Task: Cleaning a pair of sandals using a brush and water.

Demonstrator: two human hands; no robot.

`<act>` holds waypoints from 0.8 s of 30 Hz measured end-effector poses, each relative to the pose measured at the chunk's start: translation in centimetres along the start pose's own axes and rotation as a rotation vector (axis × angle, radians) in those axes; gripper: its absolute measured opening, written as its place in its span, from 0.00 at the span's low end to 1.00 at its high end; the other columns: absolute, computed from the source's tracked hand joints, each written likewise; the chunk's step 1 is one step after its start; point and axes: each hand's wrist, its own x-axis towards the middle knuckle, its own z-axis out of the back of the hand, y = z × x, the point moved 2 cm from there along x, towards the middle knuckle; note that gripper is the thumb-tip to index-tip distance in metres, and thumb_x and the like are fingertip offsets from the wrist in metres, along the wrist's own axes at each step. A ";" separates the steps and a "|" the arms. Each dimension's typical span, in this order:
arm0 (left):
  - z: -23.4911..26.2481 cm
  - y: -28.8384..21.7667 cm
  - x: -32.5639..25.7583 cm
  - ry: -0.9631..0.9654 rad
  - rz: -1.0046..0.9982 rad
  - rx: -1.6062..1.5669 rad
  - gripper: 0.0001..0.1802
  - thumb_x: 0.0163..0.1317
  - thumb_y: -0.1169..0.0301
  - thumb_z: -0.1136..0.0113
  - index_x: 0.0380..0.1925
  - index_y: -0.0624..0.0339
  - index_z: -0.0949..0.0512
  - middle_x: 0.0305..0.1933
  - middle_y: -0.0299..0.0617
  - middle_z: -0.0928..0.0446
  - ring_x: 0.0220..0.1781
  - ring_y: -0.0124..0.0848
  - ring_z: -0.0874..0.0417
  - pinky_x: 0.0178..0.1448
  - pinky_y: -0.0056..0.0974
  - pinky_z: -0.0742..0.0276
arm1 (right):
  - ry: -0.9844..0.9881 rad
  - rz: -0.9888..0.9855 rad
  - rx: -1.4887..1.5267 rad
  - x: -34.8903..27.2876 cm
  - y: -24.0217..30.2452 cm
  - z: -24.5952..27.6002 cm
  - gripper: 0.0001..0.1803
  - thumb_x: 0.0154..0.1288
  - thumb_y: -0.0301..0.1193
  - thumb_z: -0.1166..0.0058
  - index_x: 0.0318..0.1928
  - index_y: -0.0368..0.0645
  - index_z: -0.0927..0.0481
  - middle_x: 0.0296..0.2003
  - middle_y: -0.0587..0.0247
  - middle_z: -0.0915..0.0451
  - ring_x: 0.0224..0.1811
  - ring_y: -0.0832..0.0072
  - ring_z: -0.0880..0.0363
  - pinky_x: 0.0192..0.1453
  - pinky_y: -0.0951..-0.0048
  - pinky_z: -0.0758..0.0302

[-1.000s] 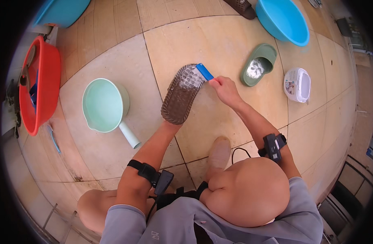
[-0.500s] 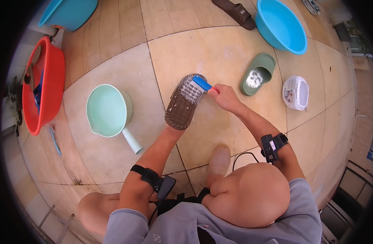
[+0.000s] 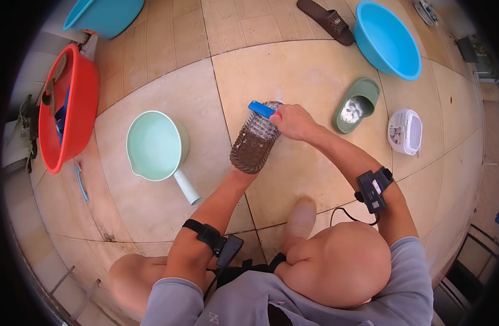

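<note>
Sole up, a brown slipper rests on my left hand, which is hidden behind it except near the wrist. White foam covers the far half of its ridged sole. My right hand is closed around the red handle of a brush. The brush's blue head lies across the foamy end of the sole. To the right, a green slipper with white powder or foam on its footbed sits on the floor.
A pale green dipper stands at left, beyond it a red basin holding things. Another blue brush lies nearby. Farther off are a blue basin, a teal tub and a second brown slipper. A white box stands right.
The brush has shifted left across the sole, its head now reaching past the slipper's left edge. My right hand has moved with it. The whole view has shifted slightly.
</note>
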 end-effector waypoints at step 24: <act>-0.6 0.2 -0.3 0.298 0.158 -0.479 0.25 0.76 0.67 0.56 0.70 0.57 0.40 0.71 0.43 0.35 0.69 0.35 0.31 0.74 0.39 0.36 | 0.021 0.255 -0.061 -2.9 -0.1 -1.9 0.20 0.70 0.41 0.53 0.37 0.34 0.20 0.31 0.40 0.17 0.38 0.46 0.17 0.43 0.50 0.21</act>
